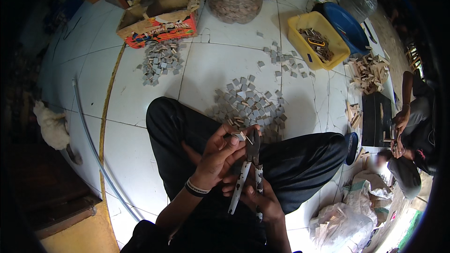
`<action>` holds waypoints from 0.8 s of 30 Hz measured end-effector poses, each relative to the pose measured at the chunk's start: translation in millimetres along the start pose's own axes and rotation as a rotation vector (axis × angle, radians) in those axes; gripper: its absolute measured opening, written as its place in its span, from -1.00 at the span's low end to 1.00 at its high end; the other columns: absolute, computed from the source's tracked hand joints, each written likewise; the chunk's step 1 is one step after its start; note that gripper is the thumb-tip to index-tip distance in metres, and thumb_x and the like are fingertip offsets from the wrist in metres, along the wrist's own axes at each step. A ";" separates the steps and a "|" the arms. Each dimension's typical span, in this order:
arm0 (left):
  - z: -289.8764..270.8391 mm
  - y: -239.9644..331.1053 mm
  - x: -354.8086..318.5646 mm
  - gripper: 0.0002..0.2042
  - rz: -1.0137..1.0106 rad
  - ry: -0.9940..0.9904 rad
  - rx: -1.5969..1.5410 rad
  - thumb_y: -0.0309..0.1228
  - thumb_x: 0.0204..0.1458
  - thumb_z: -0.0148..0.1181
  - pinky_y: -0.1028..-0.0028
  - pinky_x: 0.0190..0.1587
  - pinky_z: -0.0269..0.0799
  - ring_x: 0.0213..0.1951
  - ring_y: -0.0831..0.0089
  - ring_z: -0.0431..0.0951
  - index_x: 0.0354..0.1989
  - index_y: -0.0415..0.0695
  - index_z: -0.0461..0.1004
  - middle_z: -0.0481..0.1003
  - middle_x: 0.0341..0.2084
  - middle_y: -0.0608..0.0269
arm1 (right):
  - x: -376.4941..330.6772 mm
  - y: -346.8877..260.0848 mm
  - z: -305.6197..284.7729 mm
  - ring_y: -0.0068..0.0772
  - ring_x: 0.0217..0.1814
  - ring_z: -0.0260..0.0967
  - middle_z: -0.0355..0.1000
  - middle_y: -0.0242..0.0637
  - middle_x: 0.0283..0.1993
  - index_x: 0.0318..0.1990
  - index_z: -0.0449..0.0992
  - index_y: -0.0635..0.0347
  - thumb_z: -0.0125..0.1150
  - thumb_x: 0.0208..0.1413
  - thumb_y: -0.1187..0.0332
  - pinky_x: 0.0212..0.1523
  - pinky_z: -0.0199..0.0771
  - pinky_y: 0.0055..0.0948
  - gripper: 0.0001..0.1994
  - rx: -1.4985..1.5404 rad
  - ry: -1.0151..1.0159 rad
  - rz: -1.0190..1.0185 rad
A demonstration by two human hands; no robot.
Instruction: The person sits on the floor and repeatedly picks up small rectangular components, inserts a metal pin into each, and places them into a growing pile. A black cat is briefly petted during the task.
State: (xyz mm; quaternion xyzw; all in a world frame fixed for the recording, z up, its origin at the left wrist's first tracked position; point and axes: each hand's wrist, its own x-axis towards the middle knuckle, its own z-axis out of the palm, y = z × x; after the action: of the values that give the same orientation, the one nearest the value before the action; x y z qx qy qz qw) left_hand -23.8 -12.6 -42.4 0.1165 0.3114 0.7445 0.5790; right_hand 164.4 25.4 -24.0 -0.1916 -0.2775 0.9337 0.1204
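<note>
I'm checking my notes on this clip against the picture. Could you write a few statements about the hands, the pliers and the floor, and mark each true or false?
1. The right hand grips the handles of the pliers. True.
2. The left hand holds a small piece at the pliers' jaws. True.
3. The yellow tub is empty. False: it holds small pieces.
4. Small grey squares lie piled on the white tiled floor. True.
5. The person works at a table. False: they sit cross-legged on the floor.
</note>
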 end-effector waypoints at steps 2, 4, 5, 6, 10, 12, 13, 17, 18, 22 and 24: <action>0.2 -1.1 0.2 -0.80 0.000 0.001 -0.001 -0.32 0.40 0.12 0.07 0.39 0.45 0.44 -0.02 0.32 -0.05 -0.15 0.28 0.30 0.36 -0.33 | -0.8 -0.3 -0.6 0.06 0.35 0.43 0.34 0.21 0.33 0.39 0.18 0.49 0.02 0.42 0.38 0.39 0.43 0.07 -0.51 0.015 -0.009 -0.005; -0.4 -1.7 0.1 -0.82 0.009 -0.012 -0.020 -0.33 0.40 0.12 0.07 0.38 0.46 0.44 -0.02 0.32 -0.06 -0.15 0.28 0.30 0.36 -0.33 | -1.1 0.1 -0.7 0.04 0.33 0.43 0.35 0.20 0.31 0.39 0.19 0.49 0.03 0.41 0.38 0.38 0.45 0.04 -0.50 0.015 -0.005 -0.008; -0.9 -2.2 0.6 -0.80 0.007 -0.003 0.000 -0.33 0.40 0.11 0.09 0.38 0.46 0.42 0.00 0.35 -0.03 -0.17 0.29 0.31 0.35 -0.32 | -1.0 0.3 -0.9 0.03 0.33 0.44 0.36 0.19 0.30 0.39 0.19 0.48 0.03 0.41 0.38 0.37 0.45 0.02 -0.50 0.017 0.000 -0.005; -1.5 -2.8 1.5 -0.79 0.016 -0.011 0.003 -0.33 0.41 0.11 0.10 0.38 0.46 0.40 0.02 0.38 -0.01 -0.19 0.30 0.32 0.35 -0.30 | -0.9 0.5 -1.3 0.00 0.30 0.45 0.37 0.17 0.28 0.38 0.20 0.48 0.03 0.41 0.38 0.34 0.47 -0.01 -0.52 0.014 -0.008 -0.016; -3.4 -5.1 0.0 -0.77 0.033 -0.018 -0.015 -0.32 0.41 0.11 0.12 0.38 0.46 0.39 0.04 0.40 0.02 -0.21 0.30 0.32 0.35 -0.29 | 0.0 1.4 -4.0 -0.13 0.21 0.50 0.42 0.08 0.20 0.34 0.26 0.45 0.02 0.41 0.39 0.22 0.53 -0.14 -0.56 -0.049 -0.031 -0.032; -4.5 -5.8 -0.3 -0.77 0.030 -0.022 -0.004 -0.32 0.41 0.11 0.13 0.38 0.46 0.39 0.04 0.39 0.02 -0.21 0.29 0.31 0.36 -0.29 | -0.1 2.3 -4.6 -0.15 0.18 0.52 0.43 0.06 0.17 0.31 0.27 0.47 0.07 0.40 0.33 0.19 0.53 -0.18 -0.54 -0.080 -0.015 -0.024; -4.9 -5.9 -0.4 -0.77 0.040 -0.038 -0.021 -0.32 0.41 0.11 0.13 0.38 0.46 0.40 0.04 0.39 0.02 -0.21 0.29 0.30 0.37 -0.30 | -0.2 3.0 -4.4 -0.13 0.17 0.52 0.44 0.07 0.16 0.30 0.28 0.49 0.11 0.38 0.27 0.20 0.53 -0.18 -0.50 -0.082 0.007 -0.014; -5.3 -5.1 -0.2 -0.77 0.028 -0.032 -0.019 -0.31 0.41 0.11 0.14 0.39 0.44 0.41 0.04 0.37 0.02 -0.20 0.28 0.29 0.37 -0.30 | 1.7 6.3 -2.5 -0.20 0.15 0.53 0.46 0.01 0.12 0.28 0.30 0.43 0.00 0.45 0.31 0.15 0.56 -0.22 -0.60 -0.087 -0.004 -0.050; -5.0 -4.4 -0.6 -0.77 0.029 -0.033 -0.019 -0.32 0.42 0.10 0.14 0.40 0.43 0.42 0.04 0.36 0.03 -0.19 0.28 0.29 0.37 -0.30 | 1.8 7.3 -1.6 -0.21 0.14 0.53 0.48 -0.01 0.09 0.26 0.32 0.41 -0.01 0.47 0.24 0.14 0.55 -0.22 -0.59 -0.086 0.036 -0.003; -3.0 2.5 -9.4 -0.80 0.068 -0.038 0.036 -0.33 0.42 0.10 0.14 0.43 0.37 0.43 0.03 0.34 0.01 -0.16 0.27 0.29 0.38 -0.30 | -3.4 12.3 1.6 -0.26 0.08 0.52 0.52 -0.11 -0.03 0.17 0.38 0.33 -0.08 0.49 -0.06 0.12 0.52 -0.24 -0.47 -0.202 0.068 0.152; -2.4 6.0 -17.6 -0.81 0.059 -0.067 0.036 -0.36 0.40 0.12 0.11 0.43 0.36 0.44 -0.06 0.32 -0.03 -0.14 0.26 0.29 0.36 -0.37 | -7.3 18.0 2.4 -0.28 0.05 0.52 0.52 -0.15 -0.07 0.13 0.41 0.28 -0.12 0.48 -0.16 0.11 0.50 -0.25 -0.42 -0.269 0.037 0.170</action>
State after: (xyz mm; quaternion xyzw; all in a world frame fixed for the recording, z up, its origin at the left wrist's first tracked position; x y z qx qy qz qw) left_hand -24.6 -30.6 -37.4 0.1608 0.3018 0.7512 0.5646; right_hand 167.8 7.2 -30.2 -0.2462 -0.3804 0.8913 0.0192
